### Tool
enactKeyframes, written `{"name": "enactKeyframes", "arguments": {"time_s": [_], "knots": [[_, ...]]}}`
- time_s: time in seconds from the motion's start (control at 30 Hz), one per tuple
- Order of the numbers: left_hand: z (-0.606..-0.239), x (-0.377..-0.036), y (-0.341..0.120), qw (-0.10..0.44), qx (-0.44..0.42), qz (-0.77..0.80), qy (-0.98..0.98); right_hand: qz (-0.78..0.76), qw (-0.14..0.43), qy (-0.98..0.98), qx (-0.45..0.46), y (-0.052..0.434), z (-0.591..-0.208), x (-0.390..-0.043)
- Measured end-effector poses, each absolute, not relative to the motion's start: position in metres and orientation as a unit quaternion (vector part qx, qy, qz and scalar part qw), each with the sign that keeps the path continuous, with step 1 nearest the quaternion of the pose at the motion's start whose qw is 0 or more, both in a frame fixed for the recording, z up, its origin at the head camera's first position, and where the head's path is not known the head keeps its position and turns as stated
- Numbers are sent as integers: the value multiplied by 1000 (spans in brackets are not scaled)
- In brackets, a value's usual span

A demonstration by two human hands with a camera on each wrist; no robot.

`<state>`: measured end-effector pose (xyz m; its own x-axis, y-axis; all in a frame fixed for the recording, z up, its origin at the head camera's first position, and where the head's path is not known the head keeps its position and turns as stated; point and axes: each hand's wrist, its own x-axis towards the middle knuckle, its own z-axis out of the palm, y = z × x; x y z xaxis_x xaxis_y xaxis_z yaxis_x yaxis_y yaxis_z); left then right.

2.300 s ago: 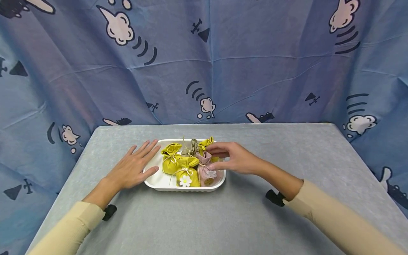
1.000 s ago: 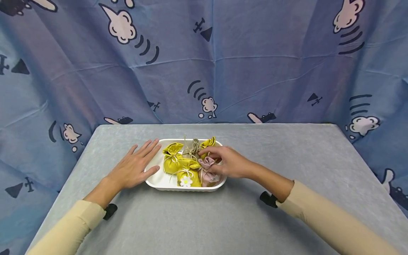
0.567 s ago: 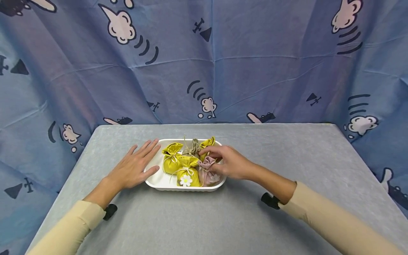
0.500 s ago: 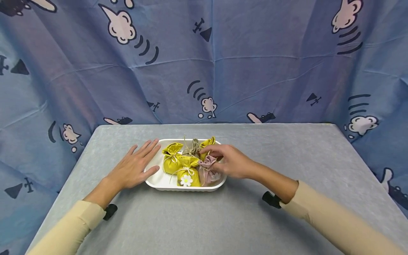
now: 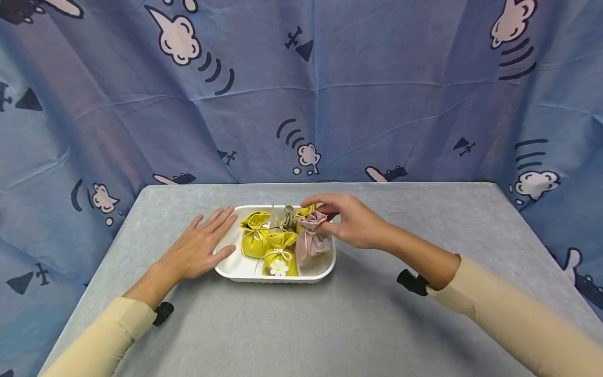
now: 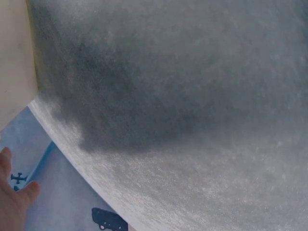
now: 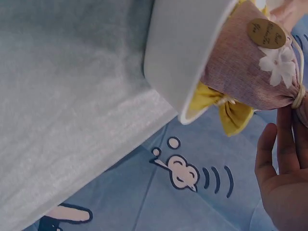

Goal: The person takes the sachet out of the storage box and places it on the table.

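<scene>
My right hand (image 5: 360, 222) pinches the gathered neck of a pink drawstring pouch (image 5: 312, 246) and holds it raised at the right end of a white tray (image 5: 231, 273). In the right wrist view the pink pouch (image 7: 250, 67) shows a white flower and a round tag. My left hand (image 5: 200, 246) lies with spread, straight fingers against the tray's left rim. Inside the tray sit a yellow pouch (image 5: 254, 242), another yellow pouch with a white daisy (image 5: 282, 256), and an olive-grey pouch (image 5: 285, 222). A third yellow pouch (image 5: 303, 212) is partly hidden behind the right hand.
The tray stands on a grey cloth-covered table (image 5: 264, 330). A blue patterned curtain (image 5: 400, 94) hangs behind the table's back edge. Black wrist straps sit on both forearms, such as the right strap (image 5: 412, 283).
My right hand has gripped the pink pouch's neck and raised it up from the tray floor, slightly away to the right. The daisy pouch shifted a little. My left hand stayed still.
</scene>
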<state>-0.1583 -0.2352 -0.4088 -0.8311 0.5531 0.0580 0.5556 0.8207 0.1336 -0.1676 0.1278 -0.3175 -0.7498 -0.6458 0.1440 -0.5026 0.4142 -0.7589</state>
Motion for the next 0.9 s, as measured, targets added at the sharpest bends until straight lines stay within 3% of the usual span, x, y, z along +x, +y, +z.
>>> {"name": "enactKeyframes", "arguments": {"time_s": [0.47,0.9], "knots": [[-410,-158,-235,7,-290,-73,-954,-393,55,857,-328,149,-289,-175],[-410,-159,-236,14,-294,-78,-952,-375,22,885,-275,194,-287,-187]]}}
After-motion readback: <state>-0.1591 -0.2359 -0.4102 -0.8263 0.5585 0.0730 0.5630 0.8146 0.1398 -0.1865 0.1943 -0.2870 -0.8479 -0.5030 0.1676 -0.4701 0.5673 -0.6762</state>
